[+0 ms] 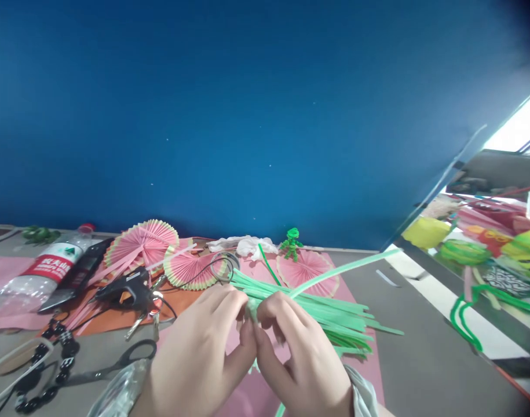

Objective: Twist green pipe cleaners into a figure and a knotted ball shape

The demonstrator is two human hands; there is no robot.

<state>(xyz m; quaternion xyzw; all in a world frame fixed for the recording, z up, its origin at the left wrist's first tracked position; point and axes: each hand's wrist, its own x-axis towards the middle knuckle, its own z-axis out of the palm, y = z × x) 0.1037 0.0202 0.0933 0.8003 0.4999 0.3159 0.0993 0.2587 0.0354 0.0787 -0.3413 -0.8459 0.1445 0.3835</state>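
Note:
My left hand (pixel 208 347) and my right hand (pixel 295 347) meet at the fingertips near the lower middle of the view. Both pinch a small pale green fuzzy piece (pixel 252 310) between thumbs and forefingers; much of it is hidden by the fingers. One light green fuzzy strip (pixel 347 271) rises from behind my right hand toward the upper right. Behind and to the right of the hands, a bundle of light green strips (pixel 338 313) lies on pink paper (pixel 362 373). A small green figure (pixel 292 244) stands beyond the bundle, near the blue panel.
A blue panel (pixel 256 116) rises behind the table. At left are a plastic bottle (pixel 51 263), a black glue gun (pixel 128 289), keys (pixel 157 307), scissors (pixel 117 365) and black beads (pixel 67 353). Pink paper fans (pixel 145 246) lie behind them. Colourful packages (pixel 503 249) lie at right.

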